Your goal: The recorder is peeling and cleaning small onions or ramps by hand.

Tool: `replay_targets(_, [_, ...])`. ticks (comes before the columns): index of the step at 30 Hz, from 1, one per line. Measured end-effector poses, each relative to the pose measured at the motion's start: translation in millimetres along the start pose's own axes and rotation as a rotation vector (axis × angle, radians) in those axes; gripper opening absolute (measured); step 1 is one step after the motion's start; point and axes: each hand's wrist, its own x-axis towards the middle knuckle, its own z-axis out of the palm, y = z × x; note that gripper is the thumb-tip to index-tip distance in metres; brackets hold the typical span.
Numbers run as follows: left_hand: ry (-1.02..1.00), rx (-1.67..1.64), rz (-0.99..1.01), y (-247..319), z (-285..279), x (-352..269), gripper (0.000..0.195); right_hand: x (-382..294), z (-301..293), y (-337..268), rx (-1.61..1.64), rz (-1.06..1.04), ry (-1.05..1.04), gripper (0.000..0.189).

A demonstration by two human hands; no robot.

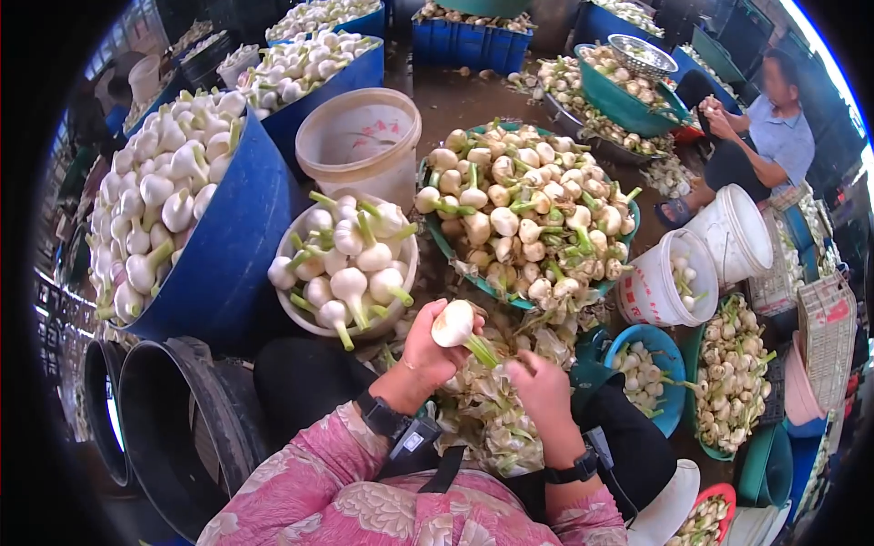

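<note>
My left hand (427, 351) holds a white garlic bulb (452, 323), its green stem slanting down to the right. Close to the end of that stem is my right hand (544, 390), fingers curled; whether they pinch the stem or a bit of skin is unclear. Beneath both hands lies a heap of papery garlic skins (495, 416). Just left of my left hand, a white bucket (287, 310) is heaped with clean garlic bulbs (349, 283). Beyond the hands, a green basin (437, 235) is piled with browner, unpeeled garlic (505, 222).
Large blue tubs (235, 232) of white garlic and black tubs (160, 409) stand on the left. At right are a blue basin (676, 351), white buckets (645, 286), plastic crates (826, 327) and more garlic (727, 382). Another person (778, 136) sits at the upper right, hands together.
</note>
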Motion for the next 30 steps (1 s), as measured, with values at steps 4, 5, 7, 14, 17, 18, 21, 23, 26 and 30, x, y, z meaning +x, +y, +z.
replay_targets(4, [0.075, -0.097, -0.157, -5, -2, 2, 0.033, -7, -11, -19, 0.352, -0.228, 0.018, 0.022])
replay_targets(5, [0.073, -0.105, -0.166, -7, -1, 2, 0.033, -7, -9, -16, 0.159, -0.385, 0.014, 0.023])
replay_targets(7, [0.025, -0.023, -0.18, -8, 0, 1, 0.033, -11, -7, -12, 0.314, -0.313, -0.035, 0.022])
replay_targets(14, [-0.224, 0.736, -0.015, -11, -11, -9, 0.041, -15, -9, -13, 0.187, -0.618, 0.482, 0.01])
replay_targets(17, [-0.257, 0.691, -0.103, -17, 3, -19, 0.043, 1, -17, -11, -0.198, -0.429, 0.699, 0.013])
replay_targets(18, [-0.246, 0.608, -0.159, -24, 9, -22, 0.043, 12, -21, -2, -0.31, -0.308, 0.621, 0.016])
replay_targets(21, [-0.27, 0.533, -0.248, -26, 12, -21, 0.045, 46, -8, 47, -0.554, 0.042, 0.284, 0.029])
replay_targets(23, [-0.176, 0.464, -0.01, -21, 3, -12, 0.049, 47, -5, 34, 0.148, 0.338, -0.306, 0.041])
replay_targets(26, [-0.143, 0.602, 0.166, -24, -12, -3, 0.049, 22, -1, -9, 0.979, 0.215, -0.493, 0.042])
replay_targets(30, [-0.169, 0.561, 0.211, -28, -13, 6, 0.047, 24, 14, 0, 1.688, 0.196, -0.731, 0.029])
